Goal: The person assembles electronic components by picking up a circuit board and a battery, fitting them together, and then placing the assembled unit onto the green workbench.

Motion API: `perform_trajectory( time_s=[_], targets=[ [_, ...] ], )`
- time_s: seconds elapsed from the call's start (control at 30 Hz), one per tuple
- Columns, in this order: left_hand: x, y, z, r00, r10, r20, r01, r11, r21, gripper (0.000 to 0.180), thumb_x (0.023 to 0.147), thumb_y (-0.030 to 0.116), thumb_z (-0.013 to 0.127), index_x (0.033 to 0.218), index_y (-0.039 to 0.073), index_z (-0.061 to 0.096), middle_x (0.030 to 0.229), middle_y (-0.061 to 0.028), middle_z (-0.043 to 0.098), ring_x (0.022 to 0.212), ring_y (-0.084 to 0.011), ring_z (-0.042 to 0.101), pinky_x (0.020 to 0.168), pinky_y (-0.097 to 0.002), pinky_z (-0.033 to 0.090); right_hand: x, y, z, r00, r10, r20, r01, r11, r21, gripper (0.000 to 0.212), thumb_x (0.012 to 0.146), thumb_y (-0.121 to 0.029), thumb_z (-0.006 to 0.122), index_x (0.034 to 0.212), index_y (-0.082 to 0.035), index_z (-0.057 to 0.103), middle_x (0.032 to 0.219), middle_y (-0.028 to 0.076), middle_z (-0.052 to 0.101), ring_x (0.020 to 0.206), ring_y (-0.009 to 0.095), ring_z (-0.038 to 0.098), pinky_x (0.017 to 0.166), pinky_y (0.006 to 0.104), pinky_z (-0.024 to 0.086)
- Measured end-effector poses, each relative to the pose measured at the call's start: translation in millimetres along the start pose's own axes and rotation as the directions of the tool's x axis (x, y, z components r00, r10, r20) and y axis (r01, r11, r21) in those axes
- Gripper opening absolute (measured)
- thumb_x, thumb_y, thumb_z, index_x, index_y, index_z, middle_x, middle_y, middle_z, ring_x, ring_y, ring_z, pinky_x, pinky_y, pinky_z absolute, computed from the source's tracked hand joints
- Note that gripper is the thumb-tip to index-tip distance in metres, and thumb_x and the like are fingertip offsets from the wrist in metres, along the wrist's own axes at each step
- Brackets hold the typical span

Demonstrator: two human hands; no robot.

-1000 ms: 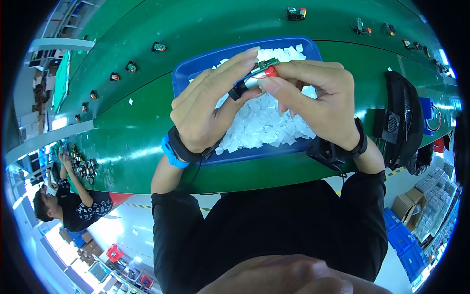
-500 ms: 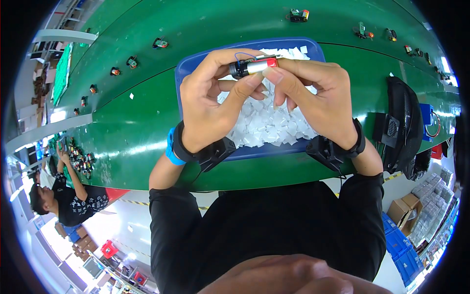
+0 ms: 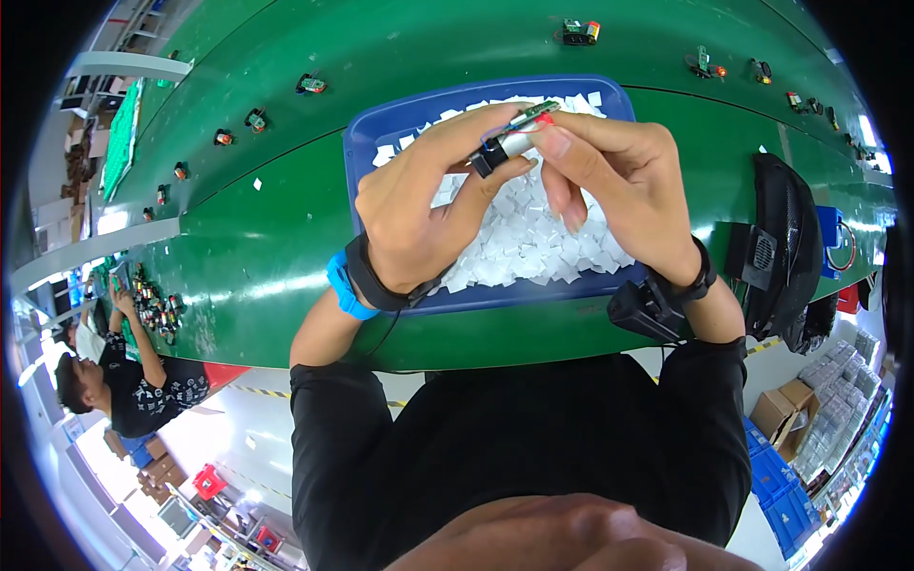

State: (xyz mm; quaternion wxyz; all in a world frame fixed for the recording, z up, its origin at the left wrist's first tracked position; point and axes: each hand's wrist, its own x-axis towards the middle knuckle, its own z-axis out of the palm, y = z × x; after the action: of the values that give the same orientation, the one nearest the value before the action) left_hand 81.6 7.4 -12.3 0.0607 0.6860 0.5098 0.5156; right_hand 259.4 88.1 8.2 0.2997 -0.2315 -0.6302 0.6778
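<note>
Above a blue tub of small white paper-like pieces, both hands hold a small electronic assembly. It has a silvery cylinder, a black end piece, a red end and a thin green circuit board along its upper side. My left hand is closed around the black end, with fingers behind it and the thumb below. My right hand pinches the red end between thumb and forefinger, its other fingers curled below. Part of the assembly is hidden by the fingers.
Similar small assemblies, one of them at the far side, stand spaced along the green table. A black bag and a blue box lie at right. At far left, a co-worker sits by a heap of assemblies.
The assembly has tilted, its black end now lower and nearer me, and the green board shows more. My left hand has rolled over with it; my right hand has barely moved.
</note>
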Motion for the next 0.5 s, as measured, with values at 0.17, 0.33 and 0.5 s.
perform_trajectory(
  time_s=[0.17,0.33,0.5],
  targets=[
    [2.8,-4.2,5.6,0.995,0.075,-0.070,-0.072,0.996,0.052,0.029,0.080,-0.007,0.076,0.107,-0.005,0.066,0.100,-0.0127,0.074,0.087,-0.0187,0.074,0.073,-0.0272,0.061,0.1,4.0,-4.8,0.995,0.061,0.080,-0.075,0.980,0.186,0.029,0.101,-0.019,0.059,0.114,0.005,0.069,0.063,0.004,0.061,0.051,0.007,0.053,0.046,0.0218,0.042],
    [18.3,-5.9,-4.7,0.900,-0.410,0.148,0.434,0.804,-0.407,0.027,0.089,0.007,0.072,0.112,-0.003,0.064,0.099,-0.0091,0.072,0.082,-0.0155,0.070,0.064,-0.0261,0.058,4.2,4.1,-7.0,0.996,0.089,-0.004,-0.090,0.995,-0.043,0.027,0.102,-0.019,0.059,0.114,0.003,0.069,0.067,0.003,0.063,0.055,0.006,0.055,0.049,0.0209,0.043],
    [31.6,-30.4,-24.5,0.588,-0.567,0.577,0.782,0.216,-0.584,0.033,0.097,0.024,0.065,0.119,-0.001,0.062,0.097,-0.0055,0.069,0.079,-0.0088,0.061,0.055,-0.0228,0.049,7.7,11.3,-17.9,0.994,-0.093,-0.060,0.072,0.957,-0.281,0.024,0.100,-0.021,0.062,0.111,0.000,0.069,0.076,0.002,0.066,0.062,0.006,0.058,0.055,0.0189,0.045]
  ],
)
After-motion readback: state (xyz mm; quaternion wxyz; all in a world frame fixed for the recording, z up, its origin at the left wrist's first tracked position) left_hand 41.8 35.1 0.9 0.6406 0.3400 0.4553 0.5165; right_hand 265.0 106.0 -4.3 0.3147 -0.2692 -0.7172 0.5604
